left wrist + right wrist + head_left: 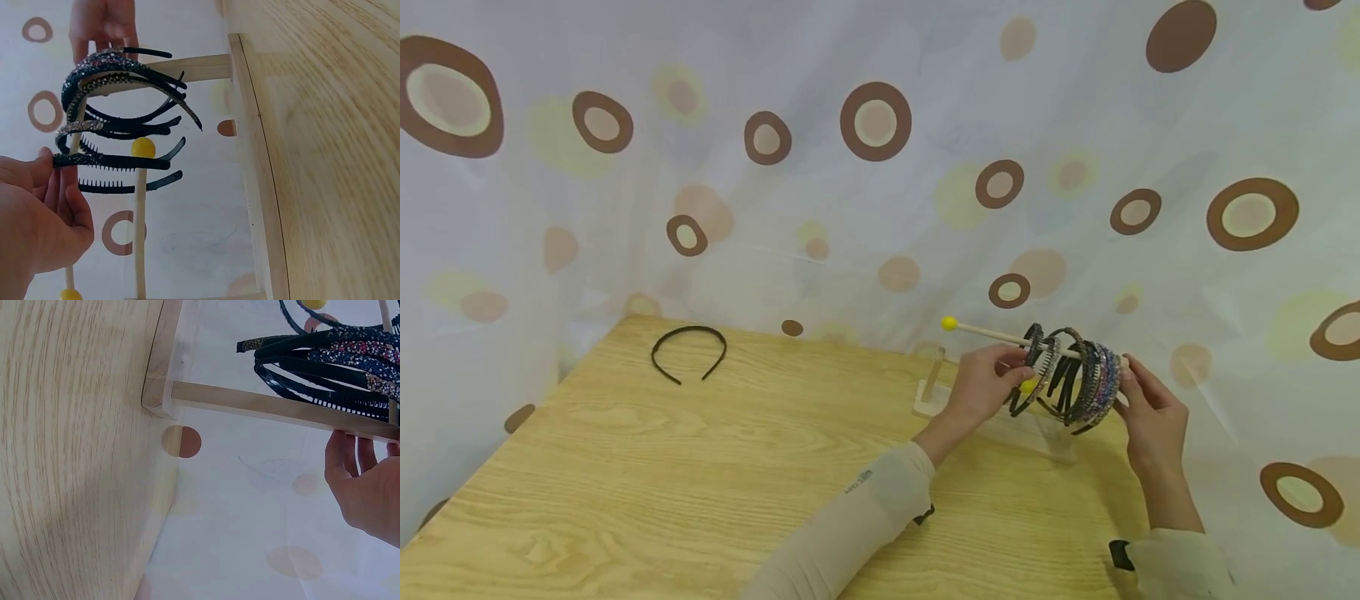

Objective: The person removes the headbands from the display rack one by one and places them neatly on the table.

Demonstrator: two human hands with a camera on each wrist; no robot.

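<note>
A wooden headband stand [1030, 435] is at the table's right side, with a rod [988, 332] ending in a yellow ball [949, 323]. Between thumb and fingers my left hand [976, 387] pinches a dark, glittery headband [112, 160] that hangs on the rod. Farther along, toward the right end, a bunch of sparkly headbands [1103, 385] is crowded together. My right hand [1153, 425] holds the stand at the top of its right upright [262, 404], beside that bunch; its fingertips are partly hidden there.
On the far left of the wooden table [700, 483] lies a plain black headband [688, 329]. A second yellow ball [143, 147] tops a lower rod of the stand. Behind the table hangs a spotted curtain [820, 200].
</note>
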